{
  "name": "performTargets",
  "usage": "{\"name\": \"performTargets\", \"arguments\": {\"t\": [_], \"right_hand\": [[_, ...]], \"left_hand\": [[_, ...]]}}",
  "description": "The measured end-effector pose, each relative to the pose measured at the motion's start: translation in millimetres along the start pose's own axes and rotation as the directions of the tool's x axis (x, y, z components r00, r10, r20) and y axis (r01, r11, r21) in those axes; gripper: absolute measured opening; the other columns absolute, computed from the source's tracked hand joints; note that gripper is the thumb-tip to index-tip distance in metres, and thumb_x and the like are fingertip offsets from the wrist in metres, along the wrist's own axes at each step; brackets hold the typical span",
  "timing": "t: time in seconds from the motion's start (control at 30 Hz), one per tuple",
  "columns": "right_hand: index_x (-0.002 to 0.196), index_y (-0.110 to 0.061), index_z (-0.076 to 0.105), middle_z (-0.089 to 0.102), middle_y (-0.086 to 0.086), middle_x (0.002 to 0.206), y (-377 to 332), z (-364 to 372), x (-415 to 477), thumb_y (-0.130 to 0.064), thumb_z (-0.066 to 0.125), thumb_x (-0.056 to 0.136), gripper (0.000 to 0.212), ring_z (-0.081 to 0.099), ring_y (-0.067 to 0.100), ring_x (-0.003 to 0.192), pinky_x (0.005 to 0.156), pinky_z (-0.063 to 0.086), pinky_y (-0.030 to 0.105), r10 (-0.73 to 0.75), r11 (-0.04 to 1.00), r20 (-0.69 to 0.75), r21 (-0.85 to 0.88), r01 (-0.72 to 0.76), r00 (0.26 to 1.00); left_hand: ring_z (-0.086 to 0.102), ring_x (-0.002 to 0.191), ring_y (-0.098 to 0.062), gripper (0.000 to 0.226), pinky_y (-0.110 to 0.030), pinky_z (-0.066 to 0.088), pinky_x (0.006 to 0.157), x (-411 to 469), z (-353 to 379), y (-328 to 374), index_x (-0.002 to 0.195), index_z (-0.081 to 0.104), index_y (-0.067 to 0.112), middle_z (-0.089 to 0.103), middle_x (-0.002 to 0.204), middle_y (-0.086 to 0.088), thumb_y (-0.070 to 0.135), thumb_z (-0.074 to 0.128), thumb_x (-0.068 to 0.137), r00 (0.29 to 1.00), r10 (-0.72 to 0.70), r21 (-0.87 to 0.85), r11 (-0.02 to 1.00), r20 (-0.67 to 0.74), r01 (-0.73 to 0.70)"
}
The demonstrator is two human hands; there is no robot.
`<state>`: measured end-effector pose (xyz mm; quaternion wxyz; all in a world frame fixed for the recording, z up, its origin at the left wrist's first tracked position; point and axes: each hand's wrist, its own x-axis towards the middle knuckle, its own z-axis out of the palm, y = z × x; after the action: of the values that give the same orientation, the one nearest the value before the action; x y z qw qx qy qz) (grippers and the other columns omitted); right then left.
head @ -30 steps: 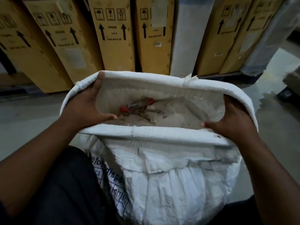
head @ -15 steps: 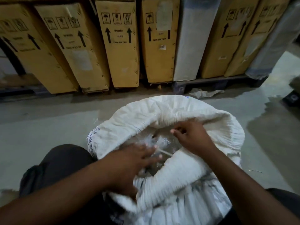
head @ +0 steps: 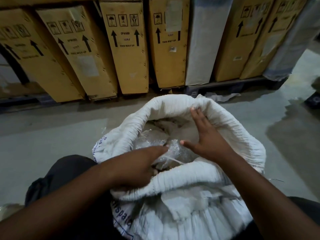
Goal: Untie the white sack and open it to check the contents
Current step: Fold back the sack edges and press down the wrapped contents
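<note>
White sack point(head: 173, 108), mouth: I am seeing it standing open, its far half lying free. My left hand point(head: 136, 163), right hand point(head: 207, 141) and crumpled clear plastic point(head: 174, 149) are crowding its near half.

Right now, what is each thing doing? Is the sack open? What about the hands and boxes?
sack: open, rim rolled down
plastic wrap: crumpled inside the sack
left hand: reaching in, on the wrap
right hand: spread flat over the contents, holding nothing
boxes: upright, closed
</note>
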<state>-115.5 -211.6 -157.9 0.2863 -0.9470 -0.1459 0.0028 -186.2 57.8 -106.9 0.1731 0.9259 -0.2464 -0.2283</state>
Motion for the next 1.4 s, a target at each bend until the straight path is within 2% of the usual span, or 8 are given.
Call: {"name": "performTargets", "arguments": {"t": [0.23,0.37,0.47,0.7,0.93,1.13,1.27,1.4], "right_hand": [[0.161,-0.049,0.012,0.017,-0.008,0.17,-4.5,-20.3,-23.5,-0.062,0.081,0.073,0.113,0.027,0.019,0.153,0.121,0.036,0.043,0.026,0.999,0.167,-0.039,-0.02,0.986],[0.144,-0.05,0.05,0.037,-0.027,0.159,-39.6,-39.6,-58.2,-0.039,0.069,0.079,0.069,0.045,-0.003,0.137,0.114,0.038,0.019,-0.139,0.985,0.639,0.012,0.171,0.757],[0.119,-0.037,0.068,0.071,-0.017,0.12,-59.6,-31.5,-70.9,-0.028,0.058,0.082,0.039,0.065,0.004,0.103,0.094,0.055,0.032,-0.19,0.951,0.746,-0.021,0.308,0.639],[0.152,-0.036,0.045,0.045,-0.015,0.155,-41.0,-33.0,-38.4,-0.059,0.076,0.083,0.08,0.047,0.007,0.136,0.11,0.043,0.03,-0.035,0.999,0.092,0.002,0.035,0.995],[0.163,-0.035,0.025,0.034,-0.005,0.167,-11.6,-24.0,-5.1,-0.062,0.061,0.094,0.082,0.03,0.016,0.153,0.119,0.028,0.036,0.056,0.995,0.011,0.077,-0.056,0.998],[0.167,-0.03,0.004,0.008,-0.005,0.175,9.8,-21.9,9.7,-0.064,0.059,0.093,0.098,0.008,0.012,0.16,0.126,0.012,0.034,0.108,0.989,0.009,0.104,-0.108,0.994],[0.166,-0.035,0.0,0.002,-0.005,0.175,10.3,-21.3,14.5,-0.072,0.057,0.09,0.102,0.003,0.012,0.16,0.127,0.013,0.039,0.117,0.983,0.025,0.14,-0.119,0.993],[0.164,-0.038,-0.008,-0.007,-0.003,0.175,13.5,-20.9,12.5,-0.077,0.058,0.085,0.11,-0.006,0.015,0.161,0.126,0.007,0.042,0.106,0.991,-0.022,0.087,-0.104,0.994]], "left_hand": [[0.01,0.16,-0.009,0.114,-0.019,0.01,0.123,36.8,-30.5,-29.7,0.168,-0.007,0.027,0.002,0.176,0.006,0.051,0.074,0.092,0.907,-0.192,-0.149,0.978,-0.374,0.146],[-0.004,0.163,-0.016,0.118,-0.031,0.009,0.13,60.1,-53.8,-42.1,0.168,-0.009,0.024,-0.011,0.176,-0.002,0.051,0.076,0.09,0.879,-0.289,-0.158,0.956,-0.379,0.246],[-0.01,0.162,-0.026,0.119,-0.044,0.012,0.132,68.8,-56.1,-44.4,0.168,-0.011,0.026,-0.021,0.174,-0.005,0.054,0.074,0.089,0.867,-0.295,-0.012,0.948,-0.401,0.317],[-0.023,0.16,-0.025,0.107,-0.045,-0.004,0.13,50.3,-6.1,21.9,0.167,-0.013,0.03,-0.032,0.171,0.0,0.058,0.061,0.094,0.913,0.068,0.41,0.905,-0.401,0.113],[0.046,0.141,-0.027,0.083,-0.045,0.04,0.112,82.4,9.8,17.6,0.164,0.022,0.029,0.028,0.168,-0.002,0.051,0.062,0.095,0.943,0.105,0.414,0.909,-0.315,0.037],[0.034,0.15,-0.031,0.102,-0.046,0.029,0.122,65.8,39.6,31.8,0.166,0.016,0.023,0.028,0.168,-0.011,0.074,0.051,0.086,0.994,0.057,0.39,0.921,-0.098,-0.014],[0.02,0.159,-0.028,0.092,-0.046,0.011,0.128,39.8,74.7,46.8,0.167,0.004,0.027,0.015,0.174,-0.011,0.053,0.052,0.093,0.995,0.1,0.398,0.914,-0.026,-0.081],[0.049,0.144,-0.034,0.081,-0.058,0.038,0.118,21.2,95.7,48.8,0.165,0.024,0.02,0.045,0.16,-0.015,0.046,0.038,0.09,0.988,0.141,0.474,0.876,-0.059,-0.096]]}}
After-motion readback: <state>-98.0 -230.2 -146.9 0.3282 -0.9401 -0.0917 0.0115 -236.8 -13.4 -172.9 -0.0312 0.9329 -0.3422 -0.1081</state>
